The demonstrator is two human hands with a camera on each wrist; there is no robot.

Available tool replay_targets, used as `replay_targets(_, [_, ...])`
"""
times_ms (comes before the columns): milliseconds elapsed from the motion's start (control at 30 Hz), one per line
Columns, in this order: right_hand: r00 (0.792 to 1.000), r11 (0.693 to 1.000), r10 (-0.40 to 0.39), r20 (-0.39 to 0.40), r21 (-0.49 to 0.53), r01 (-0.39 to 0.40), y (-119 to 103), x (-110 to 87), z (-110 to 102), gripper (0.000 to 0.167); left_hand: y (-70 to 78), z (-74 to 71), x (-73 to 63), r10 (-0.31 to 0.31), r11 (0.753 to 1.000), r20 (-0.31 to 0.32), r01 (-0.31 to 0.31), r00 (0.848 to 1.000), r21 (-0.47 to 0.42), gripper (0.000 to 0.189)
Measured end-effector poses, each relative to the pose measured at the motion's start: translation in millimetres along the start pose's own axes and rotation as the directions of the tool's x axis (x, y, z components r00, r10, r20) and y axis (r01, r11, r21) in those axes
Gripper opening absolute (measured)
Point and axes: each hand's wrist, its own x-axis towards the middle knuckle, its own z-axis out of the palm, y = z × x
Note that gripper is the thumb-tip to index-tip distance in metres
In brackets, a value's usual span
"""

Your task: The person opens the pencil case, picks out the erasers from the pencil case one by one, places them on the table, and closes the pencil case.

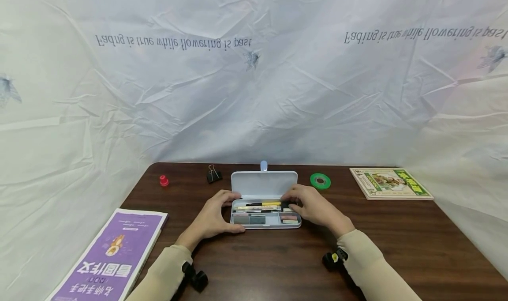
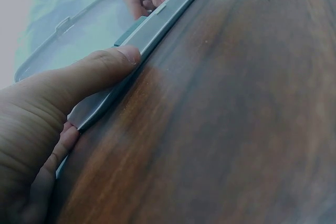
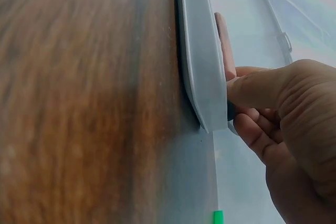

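A pale pencil case (image 1: 263, 227) lies on the table with its lid (image 1: 263, 184) raised. Inside are a yellow and black pen (image 1: 263, 203), other pens, a grey block (image 1: 249, 220) in the front left compartment and small pinkish and white pieces (image 1: 289, 219) at the front right. My left hand (image 1: 214, 216) grips the case's left end, thumb on the front wall (image 2: 126, 56) and fingers behind. Over the right end, my right hand (image 1: 315, 207) curls its fingers inside the case and pinches a small black object (image 3: 231, 110), mostly hidden by the fingers.
A purple book (image 1: 115, 248) lies at the left, another book (image 1: 390, 184) at the back right. Along the back stand a red piece (image 1: 164, 180), a black binder clip (image 1: 214, 174) and a green tape roll (image 1: 320, 181). A printed sheet (image 1: 254, 93) hangs behind the table.
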Motion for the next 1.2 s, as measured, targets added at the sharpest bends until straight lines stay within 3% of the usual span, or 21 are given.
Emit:
replay_targets(233, [1.000,0.999,-0.018,0.003,-0.039,0.018,0,2.0,2,0.025,-0.9,0.5,-0.7,0.005,1.000,0.000,-0.005,1.000,0.006,0.095])
replay_targets(433, [1.000,0.999,0.021,-0.018,0.035,-0.020,-1,0.4,-5,0.024,-1.8,1.4,-1.3,0.005,1.000,0.002,-0.005,1.000,0.010,0.095])
replay_targets(633, [0.987,1.000,-0.008,-0.160,0.008,0.009,-1,-4.5,-37,0.029,1.0,0.3,-0.3,-0.005,1.000,0.003,0.005,1.000,0.003,0.095])
replay_targets(833, [0.961,0.995,0.041,-0.272,-0.079,-0.065,11,-27.5,-72,0.033,3.2,-0.4,0.0,-0.020,1.000,0.010,0.020,1.000,-0.004,0.095])
replay_targets(1067, [0.945,0.982,0.059,-0.321,-0.150,-0.112,31,-61.3,-92,0.034,2.7,0.0,-0.1,-0.017,1.000,0.012,0.017,1.000,-0.013,0.095])
replay_targets(1200, [0.947,0.971,0.109,-0.301,-0.170,-0.166,43,-78.9,-95,0.032,2.5,-1.4,-0.6,-0.022,1.000,0.017,0.023,1.000,-0.016,0.095])
